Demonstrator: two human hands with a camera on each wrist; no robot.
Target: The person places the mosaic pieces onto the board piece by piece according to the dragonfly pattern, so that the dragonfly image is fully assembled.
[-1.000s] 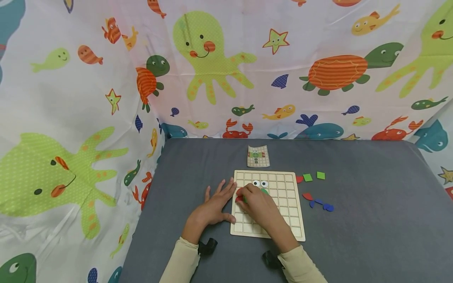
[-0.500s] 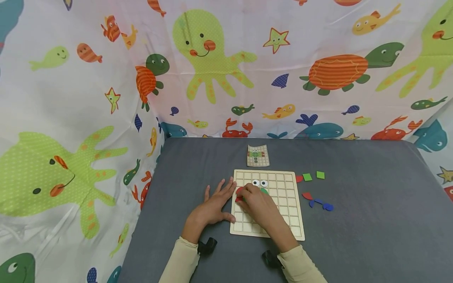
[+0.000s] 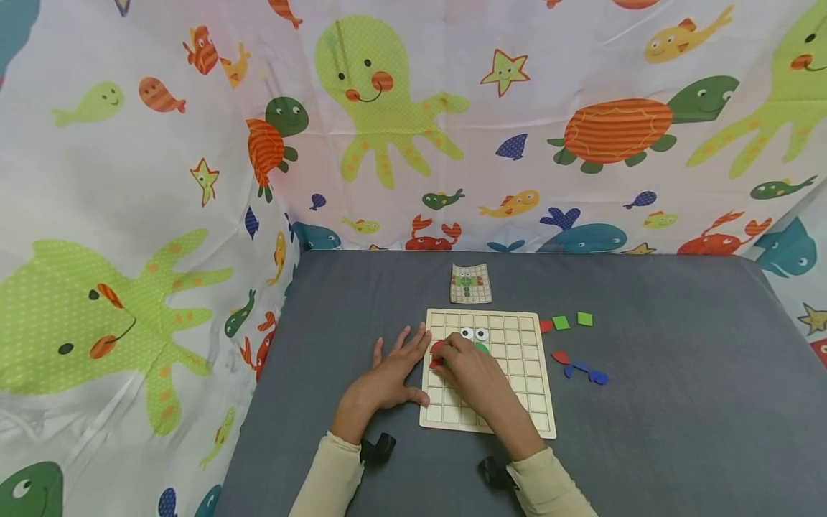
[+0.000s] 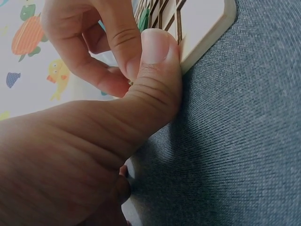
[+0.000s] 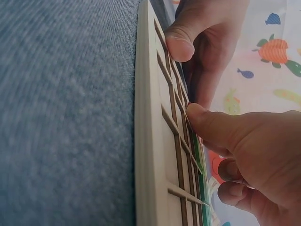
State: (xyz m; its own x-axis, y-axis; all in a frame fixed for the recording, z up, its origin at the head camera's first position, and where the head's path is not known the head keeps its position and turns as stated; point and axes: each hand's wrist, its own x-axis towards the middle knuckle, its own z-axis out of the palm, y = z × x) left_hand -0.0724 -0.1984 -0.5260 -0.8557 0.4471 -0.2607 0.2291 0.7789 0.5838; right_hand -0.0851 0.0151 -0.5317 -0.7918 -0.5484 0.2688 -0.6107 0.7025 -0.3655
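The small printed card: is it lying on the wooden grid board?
No, the small printed card lies on the gray cloth, just beyond the far edge of the wooden grid board.

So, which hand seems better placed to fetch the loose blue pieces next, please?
Probably the right hand: it is nearer the blue pieces, which lie right of the board, while the left hand is at its left edge.

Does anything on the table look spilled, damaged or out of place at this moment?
Nothing looks spilled or damaged. Slightly untidy: right of the grid board, a red piece lies right at its edge, perhaps partly beneath it, and the blue pieces sit bunched together, unlike the spaced green squares.
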